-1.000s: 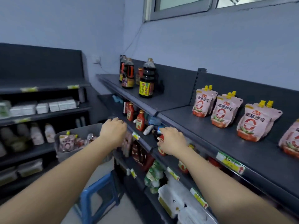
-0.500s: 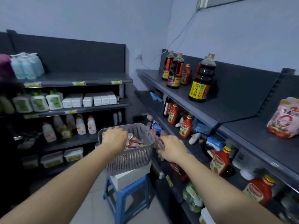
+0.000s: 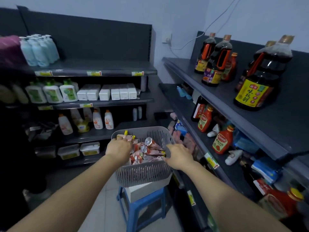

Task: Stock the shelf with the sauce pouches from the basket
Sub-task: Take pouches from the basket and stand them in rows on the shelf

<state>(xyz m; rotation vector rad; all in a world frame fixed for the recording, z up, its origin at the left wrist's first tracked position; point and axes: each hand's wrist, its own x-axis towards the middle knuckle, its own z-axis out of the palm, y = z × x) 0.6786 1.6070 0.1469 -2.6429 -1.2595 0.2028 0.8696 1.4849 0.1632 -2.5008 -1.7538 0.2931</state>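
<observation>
From the head camera, the stocking is looking far from finished: the grey basket [image 3: 142, 171] is holding a loose heap of sauce pouches [image 3: 148, 152], and no pouch is showing on the stretch of the right-hand shelf [image 3: 182, 67] that is in view. Emptying the basket is looking like most of the work left.

The left hand [image 3: 118, 149] is reaching down onto the pouches at the basket's left side, but its fingers are hiding behind its back, so it cannot be told whether it is grasping one. The right hand [image 3: 179, 156] is lying against the basket's right rim, and its hold cannot be told either.

Counting: one basket is sitting on one white box [image 3: 147, 189], which is standing on one blue stool [image 3: 142, 205]. The pouches are overlapping too much for an exact count, though three yellow caps are showing. The top shelf is carrying four dark bottles [image 3: 260, 77], one half hidden, and one smaller reddish bottle [image 3: 231, 67]. Two ketchup bottles [image 3: 223, 139] are standing on the shelf below
</observation>
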